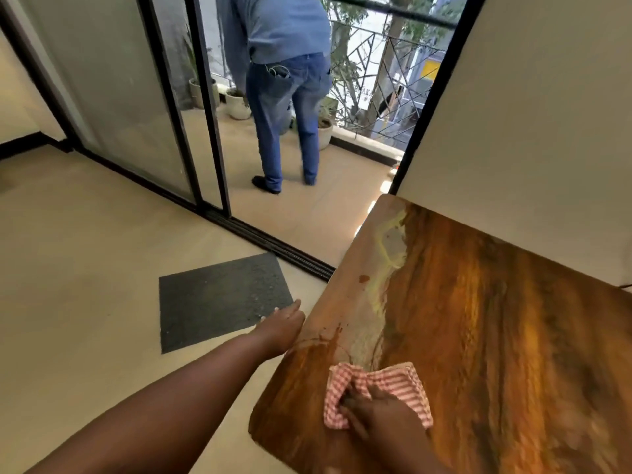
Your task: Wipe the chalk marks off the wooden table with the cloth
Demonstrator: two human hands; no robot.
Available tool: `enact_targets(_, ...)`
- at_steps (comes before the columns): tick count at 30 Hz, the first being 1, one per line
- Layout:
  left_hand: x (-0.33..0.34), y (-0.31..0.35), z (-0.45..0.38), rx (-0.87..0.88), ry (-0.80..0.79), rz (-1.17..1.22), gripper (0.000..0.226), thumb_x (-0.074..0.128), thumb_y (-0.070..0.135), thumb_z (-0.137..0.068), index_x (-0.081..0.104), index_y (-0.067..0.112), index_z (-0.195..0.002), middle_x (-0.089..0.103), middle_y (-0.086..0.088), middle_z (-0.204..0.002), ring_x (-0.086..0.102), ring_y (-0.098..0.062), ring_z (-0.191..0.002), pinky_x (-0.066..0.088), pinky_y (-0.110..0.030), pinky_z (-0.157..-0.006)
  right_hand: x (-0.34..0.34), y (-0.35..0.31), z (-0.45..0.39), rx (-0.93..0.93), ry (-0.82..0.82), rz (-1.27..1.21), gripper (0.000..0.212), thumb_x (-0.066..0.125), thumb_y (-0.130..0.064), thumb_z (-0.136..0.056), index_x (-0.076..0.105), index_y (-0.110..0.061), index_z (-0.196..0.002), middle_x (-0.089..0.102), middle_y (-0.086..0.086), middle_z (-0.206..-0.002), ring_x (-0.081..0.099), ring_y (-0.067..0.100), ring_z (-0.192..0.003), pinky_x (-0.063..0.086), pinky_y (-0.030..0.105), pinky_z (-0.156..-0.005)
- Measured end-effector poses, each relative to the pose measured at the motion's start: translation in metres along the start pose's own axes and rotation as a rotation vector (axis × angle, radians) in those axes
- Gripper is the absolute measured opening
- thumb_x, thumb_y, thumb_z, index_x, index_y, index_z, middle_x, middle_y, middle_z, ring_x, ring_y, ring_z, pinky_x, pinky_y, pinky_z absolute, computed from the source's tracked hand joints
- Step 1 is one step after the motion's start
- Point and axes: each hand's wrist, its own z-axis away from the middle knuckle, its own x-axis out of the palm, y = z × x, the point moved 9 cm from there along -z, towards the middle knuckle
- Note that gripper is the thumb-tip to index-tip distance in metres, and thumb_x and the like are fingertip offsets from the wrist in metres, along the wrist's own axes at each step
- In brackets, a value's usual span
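Right hand pressed down on the red-checked cloth, fingers bunching it, near the front left corner of the wooden table. Left hand flat and loose, gripping nothing, at the table's left edge. Pale chalk marks smeared further up. Dark mat on the floor, someone in jeans out on the balcony.

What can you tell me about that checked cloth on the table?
The cloth is red-and-white checked fabric, crumpled and folded into a bunch. It lies flat on the wooden table near its front left corner, just below the pale chalk marks. The right hand presses on it from above, fingers partly sunk into the folds.
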Motion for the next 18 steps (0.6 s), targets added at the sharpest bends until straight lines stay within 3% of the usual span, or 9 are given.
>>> enact_targets(2,0.0,0.008,0.001,0.02,-0.011,-0.087,0.044,0.025,0.032,-0.105,0.04,0.015,-0.142,0.007,-0.003,-0.163,0.005,-0.039,-0.147,0.005,-0.057,-0.115,-0.007,0.01,-0.025,0.053,0.0,-0.008,0.022,0.065,-0.048,-0.079,0.069,-0.042,-0.1,0.072,-0.014,-0.104,0.068,0.012,-0.092,0.051,0.024,-0.077)
enact_targets(5,0.007,0.013,0.004,0.022,0.005,-0.149,0.055,0.02,0.04,-0.103,0.012,0.025,-0.155,0.01,-0.002,-0.163,-0.001,-0.026,-0.149,-0.006,-0.048,-0.117,0.007,-0.002,-0.056,0.088,-0.144,-0.088,0.035,0.038,-0.044,-0.095,0.06,-0.032,-0.119,0.06,-0.004,-0.129,0.05,0.03,-0.121,0.031,0.034,-0.105)
enact_targets(7,0.016,0.018,0.006,0.056,-0.003,-0.259,0.057,0.021,0.041,-0.102,0.004,0.025,-0.155,0.004,-0.001,-0.163,-0.005,-0.024,-0.149,-0.008,-0.046,-0.117,0.015,-0.021,-0.049,-0.025,-0.177,-0.046,0.034,0.04,-0.042,-0.092,0.064,-0.03,-0.115,0.059,-0.004,-0.131,0.052,0.035,-0.119,0.031,0.038,-0.108)
enact_targets(10,0.023,0.023,0.003,0.088,-0.021,-0.351,0.058,0.02,0.04,-0.102,0.003,0.024,-0.155,0.0,0.001,-0.163,-0.008,-0.023,-0.149,-0.009,-0.047,-0.117,0.03,-0.035,0.009,-0.28,-0.09,0.009,0.029,0.045,-0.049,-0.083,0.068,-0.045,-0.1,0.066,-0.019,-0.116,0.067,0.021,-0.099,0.044,0.034,-0.095)
enact_targets(12,0.021,0.025,-0.005,0.108,-0.023,-0.371,0.057,0.019,0.041,-0.102,0.005,0.024,-0.155,0.003,0.003,-0.163,-0.009,-0.022,-0.149,-0.01,-0.047,-0.117,0.041,-0.017,0.045,-0.395,-0.036,0.237,0.041,0.018,-0.04,-0.098,0.053,-0.052,-0.114,0.041,-0.015,-0.146,0.049,0.025,-0.126,0.02,0.04,-0.109)
enact_targets(13,0.02,0.027,-0.009,0.121,-0.024,-0.374,0.057,0.018,0.041,-0.102,0.007,0.024,-0.155,0.004,0.003,-0.163,-0.008,-0.022,-0.149,-0.01,-0.047,-0.117,0.043,-0.004,0.056,-0.42,0.029,0.389,0.047,0.003,-0.035,-0.099,0.038,-0.051,-0.126,0.012,-0.006,-0.158,0.023,0.033,-0.141,0.007,0.044,-0.111)
enact_targets(15,0.016,0.029,-0.018,0.152,-0.026,-0.359,0.057,0.019,0.04,-0.101,0.009,0.024,-0.155,0.007,0.003,-0.163,-0.007,-0.022,-0.149,-0.01,-0.048,-0.118,0.042,0.018,0.065,-0.445,0.086,0.502,0.047,-0.007,-0.037,-0.098,0.016,-0.045,-0.138,-0.016,0.002,-0.158,-0.005,0.037,-0.143,-0.002,0.046,-0.112)
enact_targets(16,0.015,0.031,-0.022,0.166,-0.024,-0.348,0.057,0.019,0.039,-0.101,0.01,0.024,-0.155,0.008,0.003,-0.162,-0.007,-0.022,-0.149,-0.009,-0.048,-0.118,0.039,0.025,0.063,-0.433,0.056,0.432,0.047,-0.005,-0.042,-0.098,0.022,-0.048,-0.137,-0.006,-0.003,-0.159,0.006,0.031,-0.143,0.003,0.043,-0.114)
enact_targets(18,0.012,0.033,-0.029,0.19,-0.019,-0.332,0.058,0.02,0.039,-0.1,0.01,0.024,-0.155,0.008,0.003,-0.162,-0.007,-0.021,-0.149,-0.009,-0.047,-0.119,0.022,0.032,0.043,-0.318,-0.02,0.214,0.044,0.012,-0.048,-0.098,0.049,-0.053,-0.121,0.041,-0.02,-0.144,0.049,0.015,-0.126,0.033,0.033,-0.106)
